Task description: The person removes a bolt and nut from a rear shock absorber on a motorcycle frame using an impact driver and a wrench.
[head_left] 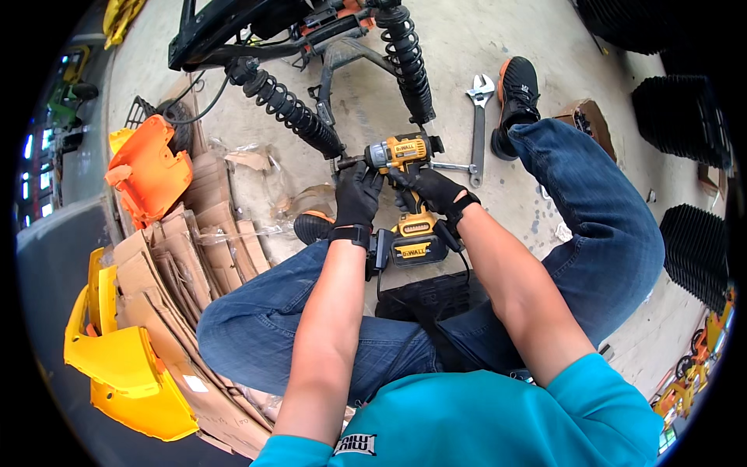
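Note:
A yellow-and-black cordless impact driver (406, 151) lies sideways in front of me, its battery (419, 251) toward my body. My right hand (437, 191), in a black glove, is wrapped round its grip, with fingers by the trigger. A dark socket (348, 163) on the driver's nose points left, at the lower end of the left coil-spring shock absorber (289, 105). Just below that socket, my gloved left hand (358, 196) is closed, fingers bent against the driver's nose. What lies between those fingers is hidden. The right shock absorber (406, 62) hangs beyond the driver.
An adjustable wrench (478, 128) lies on the floor by my right shoe (519, 97), with a ratchet handle (451, 166) beside it. Flattened cardboard (183, 257), an orange plastic panel (152, 173) and yellow panels (124, 362) are at left. A black vehicle frame (233, 54) stands ahead.

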Motion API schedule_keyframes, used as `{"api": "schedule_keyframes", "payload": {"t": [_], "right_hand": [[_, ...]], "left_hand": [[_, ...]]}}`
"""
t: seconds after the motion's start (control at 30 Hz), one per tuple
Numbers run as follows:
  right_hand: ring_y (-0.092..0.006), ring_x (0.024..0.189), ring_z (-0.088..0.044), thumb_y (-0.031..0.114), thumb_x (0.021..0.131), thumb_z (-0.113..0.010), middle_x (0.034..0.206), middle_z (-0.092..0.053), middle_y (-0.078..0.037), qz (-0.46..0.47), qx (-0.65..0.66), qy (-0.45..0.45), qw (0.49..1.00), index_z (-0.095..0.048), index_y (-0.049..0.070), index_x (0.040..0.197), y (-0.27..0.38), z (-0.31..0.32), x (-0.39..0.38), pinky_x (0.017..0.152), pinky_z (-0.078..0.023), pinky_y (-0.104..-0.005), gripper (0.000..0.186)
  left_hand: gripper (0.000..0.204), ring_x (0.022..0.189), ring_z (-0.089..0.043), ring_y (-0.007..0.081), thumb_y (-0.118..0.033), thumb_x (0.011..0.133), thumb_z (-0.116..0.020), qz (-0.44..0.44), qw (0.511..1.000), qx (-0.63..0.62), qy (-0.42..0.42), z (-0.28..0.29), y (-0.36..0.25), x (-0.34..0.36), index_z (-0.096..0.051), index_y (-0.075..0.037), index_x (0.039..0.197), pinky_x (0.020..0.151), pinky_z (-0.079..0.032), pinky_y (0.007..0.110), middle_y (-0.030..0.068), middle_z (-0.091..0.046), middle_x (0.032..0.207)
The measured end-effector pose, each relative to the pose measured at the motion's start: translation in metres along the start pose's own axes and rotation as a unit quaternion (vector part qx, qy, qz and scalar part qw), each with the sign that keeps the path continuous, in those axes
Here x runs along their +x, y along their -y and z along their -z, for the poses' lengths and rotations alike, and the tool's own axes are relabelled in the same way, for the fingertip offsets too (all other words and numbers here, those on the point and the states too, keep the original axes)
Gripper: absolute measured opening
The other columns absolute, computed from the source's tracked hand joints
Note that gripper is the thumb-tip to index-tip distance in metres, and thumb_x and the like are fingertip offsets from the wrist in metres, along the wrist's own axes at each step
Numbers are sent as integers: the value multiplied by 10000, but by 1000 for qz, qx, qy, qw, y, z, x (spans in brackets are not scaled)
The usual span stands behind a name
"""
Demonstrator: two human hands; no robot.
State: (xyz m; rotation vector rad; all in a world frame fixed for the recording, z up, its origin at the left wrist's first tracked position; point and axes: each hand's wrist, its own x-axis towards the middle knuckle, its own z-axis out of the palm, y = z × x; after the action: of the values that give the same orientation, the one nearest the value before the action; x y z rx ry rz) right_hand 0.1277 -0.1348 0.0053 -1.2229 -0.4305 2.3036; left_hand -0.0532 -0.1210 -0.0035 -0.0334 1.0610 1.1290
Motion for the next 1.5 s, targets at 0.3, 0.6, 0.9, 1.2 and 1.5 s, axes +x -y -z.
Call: {"api": "schedule_keyframes", "payload": {"t": [0.3, 0.6, 0.9, 1.2, 1.5], "right_hand": [[-122, 569, -591, 510, 828, -674, 680, -592, -44, 63, -94, -34, 993, -586, 66, 859, -11, 3, 8, 503, -459, -249, 454], [-111, 519, -551, 401, 808, -725, 656, -589, -43, 101, -160, -130, 973, -591, 60, 928, 5, -14, -9, 461, -428, -251, 386], [-108, 524, -554, 376, 824, -717, 645, -573, -21, 114, -191, -175, 959, -570, 69, 888, 19, -19, -13, 456, -430, -251, 346], [-102, 565, -557, 405, 833, -700, 682, -559, -15, 110, -230, -156, 954, -546, 75, 893, 31, -13, -5, 490, -438, -244, 369], [-95, 558, -555, 430, 844, -682, 658, -561, -11, 102, -224, -139, 959, -553, 73, 885, 33, -11, -2, 481, -429, -234, 382]], "left_hand": [[152, 1056, -569, 223, -128, 951, -512, -2, 1000, 10, 8, 2, 1, -1, -543, -80, 1093, 898, -506, 377, 88, -569, 1097], [176, 1082, -572, 198, -174, 982, -477, -12, 998, 28, 54, -25, -5, -1, -520, -105, 1139, 893, -504, 348, 58, -571, 1127], [182, 1023, -603, 194, -146, 968, -494, 1, 998, 18, 59, -24, 3, 20, -507, -83, 1139, 889, -524, 333, 84, -582, 1082], [189, 1012, -605, 184, -108, 964, -480, 12, 1000, 4, 27, -27, 5, 31, -529, -32, 1130, 889, -522, 313, 98, -587, 1092], [221, 1051, -590, 207, -163, 955, -528, 3, 1000, -12, 17, -33, 3, 25, -528, -63, 1152, 892, -524, 336, 89, -583, 1110]]}}
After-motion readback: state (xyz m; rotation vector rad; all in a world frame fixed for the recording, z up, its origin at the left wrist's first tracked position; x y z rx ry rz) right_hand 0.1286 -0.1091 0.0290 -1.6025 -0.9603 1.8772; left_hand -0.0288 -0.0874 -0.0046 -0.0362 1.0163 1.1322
